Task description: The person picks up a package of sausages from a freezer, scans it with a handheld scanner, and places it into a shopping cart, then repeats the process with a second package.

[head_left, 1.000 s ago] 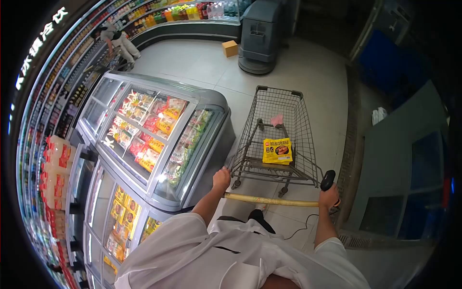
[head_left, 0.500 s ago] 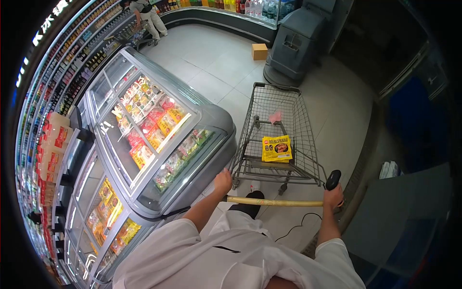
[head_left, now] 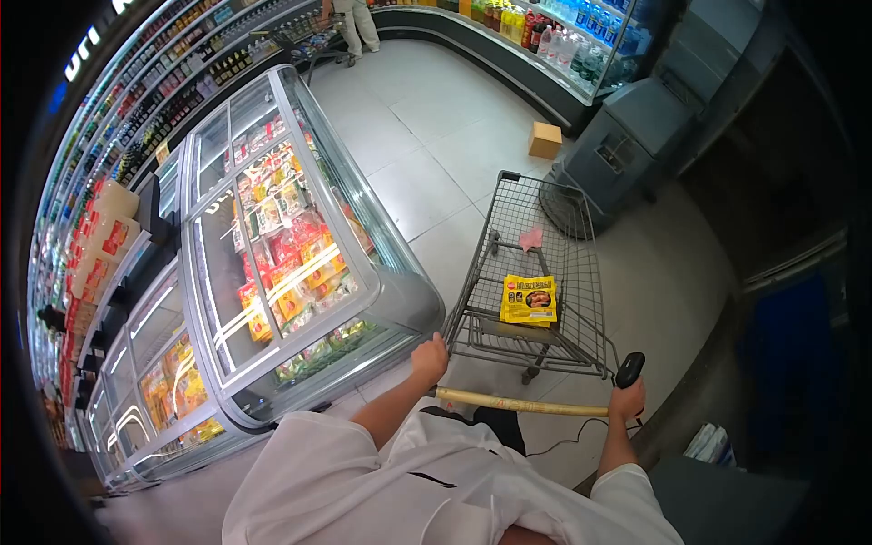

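Grip of left hand [head_left: 430, 359] and right hand [head_left: 627, 400] clamped on one cart [head_left: 518, 403], one black device [head_left: 629, 369], one box [head_left: 545, 142]

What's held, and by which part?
Cart, near the ends of its handle, by left hand and right hand; unclear whether the black object is held.

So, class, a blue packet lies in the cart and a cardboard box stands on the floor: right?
Not quite: the packet in the cart is yellow, not blue, as the head view shows. The cardboard box does stand on the floor.
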